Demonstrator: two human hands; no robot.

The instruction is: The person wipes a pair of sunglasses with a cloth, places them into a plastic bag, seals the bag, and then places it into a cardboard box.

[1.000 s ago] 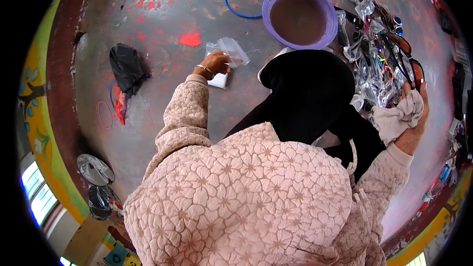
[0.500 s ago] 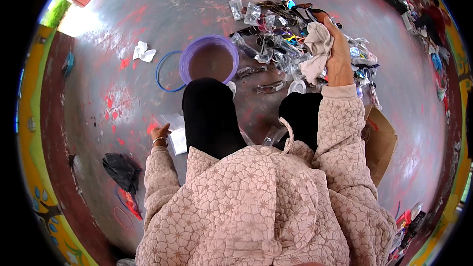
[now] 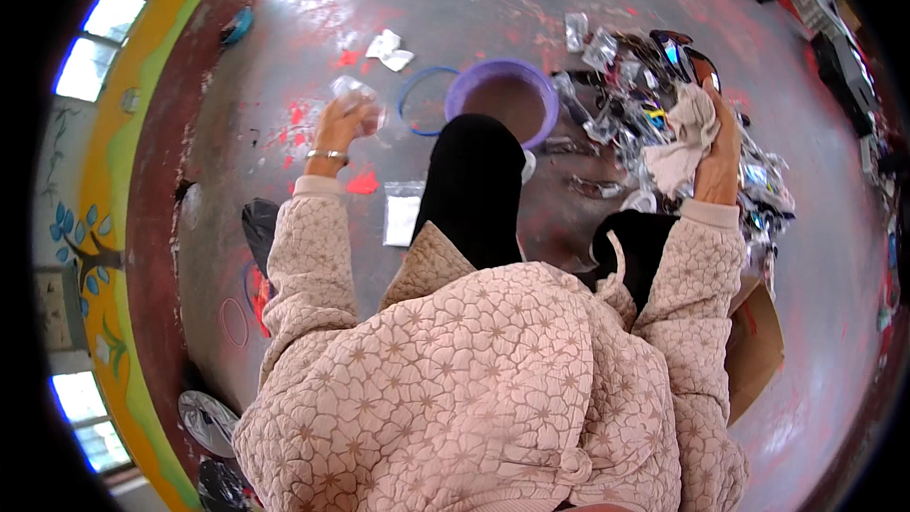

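Note:
My left hand, out over the floor at left, is closed on a crumpled clear plastic sleeve. Raised at right, my right hand grips a beige cloth together with a pair of dark sunglasses, whose lenses stick out past the fingers. Below it spreads a pile of eyewear in clear sleeves, several pairs among them with coloured frames. Beside my left knee lies a white packet in clear plastic.
A purple basin stands ahead of my knees, a blue ring to its left. Crumpled white paper lies beyond. A black bag is by my left sleeve, a cardboard box by my right elbow.
My left hand has left the spot by the white packet and moved forward, now with a clear sleeve. The right hand still grips the cloth and sunglasses. The whole view has swung leftward.

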